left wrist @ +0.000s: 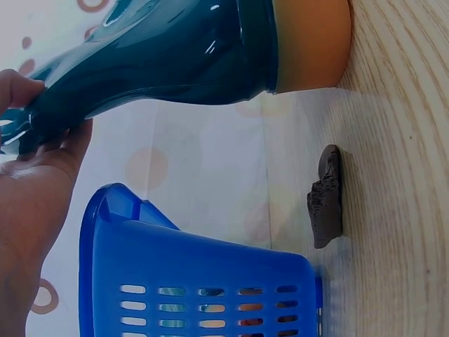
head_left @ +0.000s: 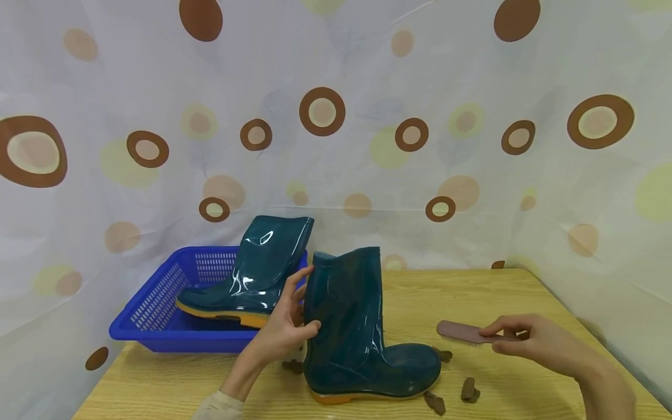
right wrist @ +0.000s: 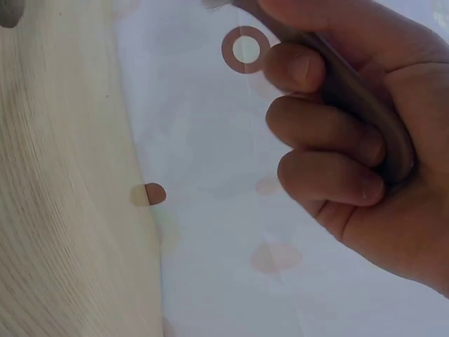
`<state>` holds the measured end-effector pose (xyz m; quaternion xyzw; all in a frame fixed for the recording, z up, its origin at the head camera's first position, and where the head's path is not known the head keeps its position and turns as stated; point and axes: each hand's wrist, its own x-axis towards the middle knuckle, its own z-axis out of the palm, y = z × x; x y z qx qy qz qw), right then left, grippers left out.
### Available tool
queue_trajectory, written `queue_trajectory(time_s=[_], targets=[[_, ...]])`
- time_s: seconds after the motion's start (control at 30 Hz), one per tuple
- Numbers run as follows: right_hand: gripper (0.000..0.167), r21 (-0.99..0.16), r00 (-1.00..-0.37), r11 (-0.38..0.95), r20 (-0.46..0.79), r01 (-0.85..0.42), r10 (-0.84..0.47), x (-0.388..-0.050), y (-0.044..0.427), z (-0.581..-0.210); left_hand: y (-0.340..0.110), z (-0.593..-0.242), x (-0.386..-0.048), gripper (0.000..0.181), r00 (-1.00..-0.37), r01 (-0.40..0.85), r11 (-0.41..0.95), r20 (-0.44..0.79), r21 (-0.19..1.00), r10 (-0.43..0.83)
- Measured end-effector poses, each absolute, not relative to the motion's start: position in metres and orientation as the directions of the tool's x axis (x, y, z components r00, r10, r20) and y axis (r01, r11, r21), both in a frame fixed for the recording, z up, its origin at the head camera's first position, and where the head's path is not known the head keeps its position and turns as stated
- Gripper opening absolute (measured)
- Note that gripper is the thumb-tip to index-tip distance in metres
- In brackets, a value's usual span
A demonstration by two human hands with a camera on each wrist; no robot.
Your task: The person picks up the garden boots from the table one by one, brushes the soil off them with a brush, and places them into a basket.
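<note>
Boot (head_left: 343, 326) upright by basket's (head_left: 199, 344) right edge, pinched in left hand (head_left: 283, 326); brush (head_left: 462, 332) clutched in right hand (head_left: 546, 344). Brushing seemingly unfinished, lumps (head_left: 468, 389) on worktop (head_left: 472, 291); other boot (head_left: 270, 256) in basket, done or waiting unclear.

White sheeting (head_left: 357, 166) (brown-ringed, pale-dotted) behind light wood-grain table (head_left: 462, 297).

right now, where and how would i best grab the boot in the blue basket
I'd grip the boot by its upper shaft, probably from above: the tilted shaft rises above the rim of the blue basket, while the foot sits down inside.
</note>
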<state>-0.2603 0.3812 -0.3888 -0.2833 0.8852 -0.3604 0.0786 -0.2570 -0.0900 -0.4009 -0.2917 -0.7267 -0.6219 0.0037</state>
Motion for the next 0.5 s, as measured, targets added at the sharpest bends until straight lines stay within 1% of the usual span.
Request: queue_trajectory(time_s=[0.07, 0.2, 0.3, 0.37, 0.5], targets=[[0.022, -0.672, -0.836, 0.589, 0.084, -0.449, -0.542, -0.26, 0.373, -0.386, -0.091, -0.401, -0.257, 0.096, -0.83, 0.429, 0.058, 0.368, 0.902, 0.419], [0.023, -0.69, -0.856, 0.583, 0.107, -0.43, -0.506, -0.26, 0.351, -0.382, -0.091, -0.402, -0.257, 0.097, -0.828, 0.431, 0.056, 0.371, 0.9, 0.42], [0.023, -0.716, -0.859, 0.553, 0.13, -0.427, -0.495, -0.26, 0.334, -0.379, -0.091, -0.401, -0.257, 0.096, -0.828, 0.431, 0.056, 0.37, 0.901, 0.421], [0.022, -0.707, -0.856, 0.545, 0.17, -0.452, -0.489, -0.259, 0.324, -0.379, -0.091, -0.402, -0.258, 0.096, -0.828, 0.432, 0.057, 0.37, 0.9, 0.422], [0.022, -0.691, -0.857, 0.548, 0.213, -0.472, -0.469, -0.26, 0.308, -0.378, -0.091, -0.402, -0.259, 0.096, -0.822, 0.441, 0.051, 0.38, 0.896, 0.425]])
